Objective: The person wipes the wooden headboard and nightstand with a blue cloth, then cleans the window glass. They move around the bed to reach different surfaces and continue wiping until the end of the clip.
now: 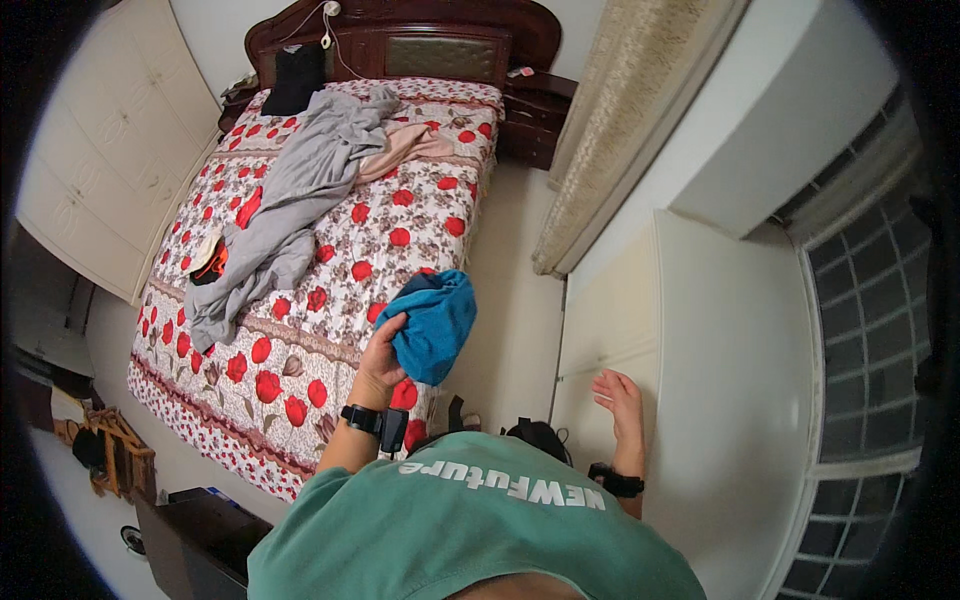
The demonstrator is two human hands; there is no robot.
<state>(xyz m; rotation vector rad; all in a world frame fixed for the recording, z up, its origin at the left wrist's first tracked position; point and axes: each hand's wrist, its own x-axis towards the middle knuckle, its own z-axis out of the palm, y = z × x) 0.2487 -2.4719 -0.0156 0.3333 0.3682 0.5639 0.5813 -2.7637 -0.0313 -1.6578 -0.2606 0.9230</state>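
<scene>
My left hand [385, 352] grips a bundled blue cloth item [435, 326] with a darker patch at its upper edge. It is held up in front of the right front part of the bed; whether it is a cap or a folded garment I cannot tell. Off to the right, my right hand [619, 397] is raised with nothing in it, its fingers apart, beside the pale window-seat front. Both wrists carry black straps. A floral bedspread [360, 270] with red blooms lies behind the blue cloth.
On the bed lie a grey blanket [300, 180], a pink cloth [405, 150], an orange-and-black item [211, 264] and a black pillow [295, 79]. A patterned curtain [622, 112] hangs right of the bed. At left stand cream wardrobes [112, 135] and a wooden stool [120, 454].
</scene>
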